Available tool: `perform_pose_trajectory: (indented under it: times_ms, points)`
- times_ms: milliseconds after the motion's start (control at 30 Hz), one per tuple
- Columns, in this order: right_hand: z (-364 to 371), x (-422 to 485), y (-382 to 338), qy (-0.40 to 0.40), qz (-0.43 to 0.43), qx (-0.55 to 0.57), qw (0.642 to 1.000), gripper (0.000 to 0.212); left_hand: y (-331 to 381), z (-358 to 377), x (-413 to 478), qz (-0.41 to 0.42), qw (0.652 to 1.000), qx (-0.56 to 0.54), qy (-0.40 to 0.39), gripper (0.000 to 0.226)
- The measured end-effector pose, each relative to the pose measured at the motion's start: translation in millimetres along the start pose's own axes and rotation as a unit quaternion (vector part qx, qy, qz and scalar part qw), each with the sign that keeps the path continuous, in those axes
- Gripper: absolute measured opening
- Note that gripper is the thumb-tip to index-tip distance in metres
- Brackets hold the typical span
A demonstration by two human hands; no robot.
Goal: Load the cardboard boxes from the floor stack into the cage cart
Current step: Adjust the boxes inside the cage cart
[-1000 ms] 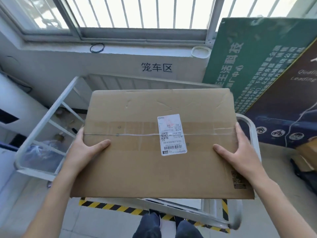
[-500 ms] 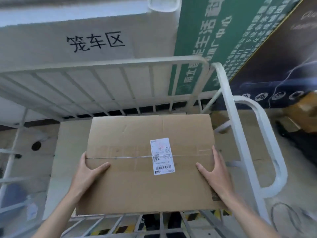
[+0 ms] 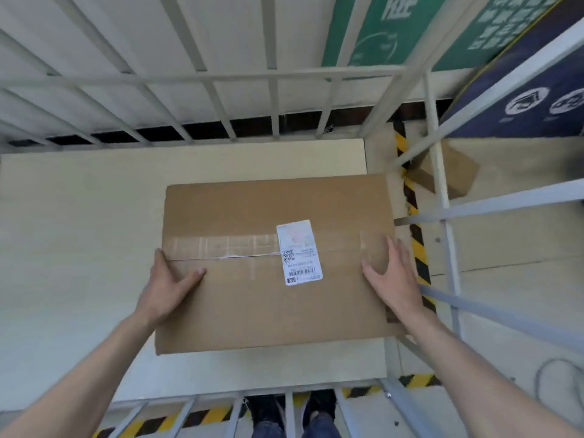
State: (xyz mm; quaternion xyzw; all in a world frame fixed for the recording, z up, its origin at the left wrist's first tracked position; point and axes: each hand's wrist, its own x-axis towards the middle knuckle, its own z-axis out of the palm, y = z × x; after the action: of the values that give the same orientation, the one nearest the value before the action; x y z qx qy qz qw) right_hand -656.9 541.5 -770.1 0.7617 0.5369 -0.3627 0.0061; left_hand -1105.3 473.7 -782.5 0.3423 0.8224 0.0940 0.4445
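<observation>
At the bottom edge, two dark shoes (image 3: 290,415) stand on the floor, on a strip of yellow-black hazard tape (image 3: 218,415), just behind the near bars of the white cage cart (image 3: 275,77).

Both bare arms reach over these bars into the cart. The left hand (image 3: 167,286) grips the left edge of the cardboard box (image 3: 252,311). Its thumb lies on the top face, and the other fingers go over the edge, where they are mostly hidden. The right hand (image 3: 395,279) lies on the top face at the right edge. Its fingers are straight and together and point away from the person, with the thumb spread apart from them.

The box is inside the cart, in its right half, close to the right side bars. It is level, over the pale board (image 3: 79,232) that forms the cart's floor. I cannot tell if it already rests on the board or hangs just above it. Clear tape closes its middle seam, and a white shipping label (image 3: 299,251) with a barcode sits across this seam.

Outside the right bars, more hazard tape runs along the floor, and a smaller cardboard box (image 3: 455,175) lies there. A thin cable (image 3: 556,384) curls on the floor at the lower right.

Beyond the far bars there is a white wall, and to the right a green sign (image 3: 379,30) and a dark blue sign (image 3: 537,99).
</observation>
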Motion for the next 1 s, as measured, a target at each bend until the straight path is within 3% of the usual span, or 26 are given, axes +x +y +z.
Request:
perform_pose_trajectory:
  times_ms: [133,200,267,300,367,467,633,767,1000]
  points:
    - [34.1,3.9,33.1,-0.061,-0.015,-0.039,0.997,0.088,-28.1,39.3,8.7,-0.028,0.998,-0.038,-0.042,0.103]
    - [48.9,-11.4,43.5,-0.047,-0.031,-0.105,0.993,0.09,-40.3,57.3,-3.3,-0.008,0.998,0.047,0.031,0.101]
    - [65.2,-38.8,50.9,-0.016,-0.099,-0.215,0.971,0.095,-42.4,74.2,-24.9,0.11,0.966,0.207,0.112,0.079]
    - [74.2,-55.5,52.4,-0.025,-0.144,-0.251,0.957,0.101,-41.0,84.5,-39.0,0.173,0.943,0.267,0.094,0.074]
    - [94.0,-84.8,50.3,-0.096,-0.219,-0.313,0.919,0.113,-41.7,108.3,-64.9,0.256,0.902,0.348,0.0,0.086]
    - [110.3,-94.4,46.1,-0.133,-0.227,-0.354,0.898,0.115,-48.9,130.9,-79.0,0.277,0.853,0.434,-0.082,0.092]
    - [97.9,-52.5,29.5,-0.118,-0.214,-0.357,0.902,0.099,-17.7,123.5,-49.5,0.279,0.852,0.434,-0.093,0.088]
    - [81.3,4.1,7.3,-0.087,-0.223,-0.403,0.883,0.081,28.9,114.0,-3.8,0.272,0.86,0.426,-0.068,0.112]
    - [39.1,87.1,-46.3,-0.078,-0.219,-0.373,0.898,0.083,101.4,98.9,84.3,0.243,0.86,0.444,-0.07,0.111]
